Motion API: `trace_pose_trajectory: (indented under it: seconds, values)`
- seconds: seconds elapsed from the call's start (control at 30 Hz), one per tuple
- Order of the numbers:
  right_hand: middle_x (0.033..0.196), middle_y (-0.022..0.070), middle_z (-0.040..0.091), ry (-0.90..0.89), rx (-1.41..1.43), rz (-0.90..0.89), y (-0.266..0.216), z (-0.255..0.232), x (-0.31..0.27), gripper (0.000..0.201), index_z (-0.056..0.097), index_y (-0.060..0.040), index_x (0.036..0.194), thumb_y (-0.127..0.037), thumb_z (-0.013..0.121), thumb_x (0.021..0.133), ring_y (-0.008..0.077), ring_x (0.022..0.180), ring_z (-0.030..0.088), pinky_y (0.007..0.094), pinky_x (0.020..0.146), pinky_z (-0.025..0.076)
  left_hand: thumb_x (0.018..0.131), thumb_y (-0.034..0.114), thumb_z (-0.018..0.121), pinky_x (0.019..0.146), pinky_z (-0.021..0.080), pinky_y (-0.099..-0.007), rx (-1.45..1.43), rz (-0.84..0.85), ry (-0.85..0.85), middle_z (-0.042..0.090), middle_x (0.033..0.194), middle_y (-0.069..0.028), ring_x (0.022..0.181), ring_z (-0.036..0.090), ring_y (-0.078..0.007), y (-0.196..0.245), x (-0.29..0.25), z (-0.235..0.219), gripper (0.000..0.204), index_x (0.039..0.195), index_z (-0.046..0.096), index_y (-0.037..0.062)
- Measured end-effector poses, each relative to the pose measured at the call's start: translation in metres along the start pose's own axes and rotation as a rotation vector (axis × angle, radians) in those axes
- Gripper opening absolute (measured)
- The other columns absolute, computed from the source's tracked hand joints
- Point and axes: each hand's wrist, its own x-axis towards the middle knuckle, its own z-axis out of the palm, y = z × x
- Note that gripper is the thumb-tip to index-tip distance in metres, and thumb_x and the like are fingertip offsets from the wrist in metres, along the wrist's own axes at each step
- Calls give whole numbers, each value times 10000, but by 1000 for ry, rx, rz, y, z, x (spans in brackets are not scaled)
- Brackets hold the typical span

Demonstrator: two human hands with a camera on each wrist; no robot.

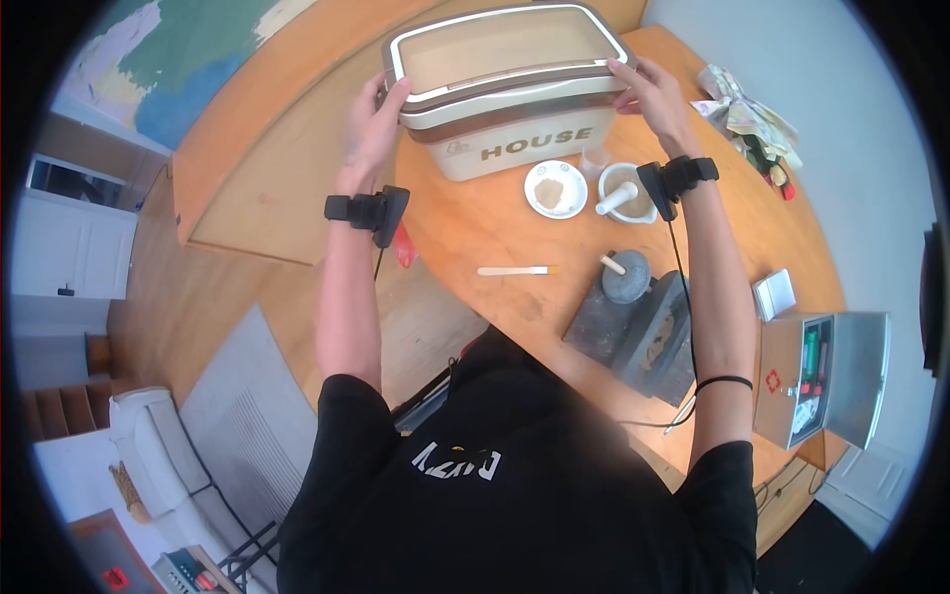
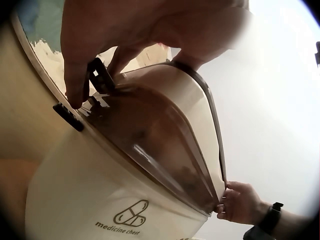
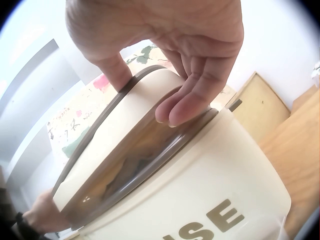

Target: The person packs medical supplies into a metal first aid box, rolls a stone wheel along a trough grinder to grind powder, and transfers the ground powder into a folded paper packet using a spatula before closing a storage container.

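Note:
A cream medicine chest [image 1: 455, 161] marked HOUSE stands at the far side of the wooden table. Its brown-and-cream lid [image 1: 505, 51] sits over the body, with a see-through brown band along the side. At the lid's left end, my left hand [image 1: 371, 131] grips the edge, thumb toward the front. A raised black latch [image 2: 101, 76] is beside those fingers in the left wrist view. My right hand [image 1: 653, 104] holds the opposite end, thumb on top and fingertips [image 3: 180, 111] against the brown side. The box's contents are mostly hidden.
Before the chest are a dish of powder [image 1: 542, 205], a clear cup [image 1: 595, 161] and a white mortar [image 1: 643, 210] with pestle [image 1: 616, 199]. Nearer lie a flat brush [image 1: 515, 270], a round stone mill [image 1: 625, 282] and a dark trough [image 1: 643, 346]. An opened first-aid cabinet [image 1: 777, 406] stands right.

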Motion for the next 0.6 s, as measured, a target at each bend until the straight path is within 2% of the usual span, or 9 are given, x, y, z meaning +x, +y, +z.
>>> trace_pose_trajectory:
  seconds: [0.1, 0.17, 0.27, 0.33, 0.4, 0.47, 0.53, 0.6]
  values:
    - [937, 91, 689, -5, 0, -3, -1, -2, 2, 624, 617, 38, 1235, -446, 716, 855, 139, 683, 655, 271, 659, 562, 941, 382, 648, 937, 482, -345, 33, 34, 9, 593, 1262, -195, 1135, 594, -238, 1, -2, 4, 646, 1373, 478, -68]
    - [949, 95, 693, 53, -9, -24, -9, -2, -3, 624, 613, 39, 1242, -438, 716, 854, 148, 705, 657, 282, 674, 565, 943, 380, 647, 936, 479, -341, 41, 60, 2, 594, 1262, -188, 1133, 589, -230, 2, -2, 8, 636, 1368, 487, -66]
    - [987, 107, 692, 34, -40, -37, -7, -8, -1, 612, 616, 35, 1236, -432, 714, 854, 158, 737, 662, 297, 695, 567, 950, 357, 640, 926, 481, -340, -29, 68, 16, 623, 1212, -172, 1084, 604, -211, 1, -3, 17, 603, 1354, 499, -69]
    - [990, 112, 686, 40, -8, -12, -4, -4, -4, 604, 620, 34, 1228, -436, 705, 858, 162, 746, 664, 304, 703, 567, 959, 326, 629, 916, 481, -334, -105, 82, 9, 666, 1121, -147, 1023, 621, -189, 5, -1, 19, 529, 1297, 549, -72]
    - [992, 116, 680, 40, 23, 7, 0, -3, -2, 597, 623, 33, 1219, -439, 697, 862, 166, 756, 666, 310, 711, 567, 963, 313, 622, 906, 481, -327, -56, 91, 3, 678, 1084, -134, 999, 625, -181, 9, -3, 18, 490, 1263, 573, -71]
    - [1086, 91, 660, -9, -19, 43, 2, -4, 1, 521, 633, -29, 1235, -433, 653, 906, 146, 796, 654, 276, 707, 544, 968, 300, 615, 897, 480, -320, -6, 97, 2, 691, 1048, -122, 975, 629, -173, 9, -7, 17, 453, 1229, 598, -71]
    - [1028, 94, 660, -16, -36, 51, 1, -4, -1, 537, 631, -14, 1211, -451, 645, 900, 160, 786, 659, 291, 709, 554, 980, 280, 594, 877, 477, -311, 26, 159, 1, 690, 1050, -115, 959, 619, -155, 10, -10, 17, 404, 1184, 626, -67]
    - [970, 97, 660, -5, -59, 59, -3, -6, -4, 554, 629, 1, 1188, -469, 636, 895, 173, 776, 664, 306, 711, 564, 986, 271, 582, 879, 473, -310, 0, 142, -11, 687, 1061, -112, 961, 613, -153, 5, -7, 16, 392, 1182, 628, -65]
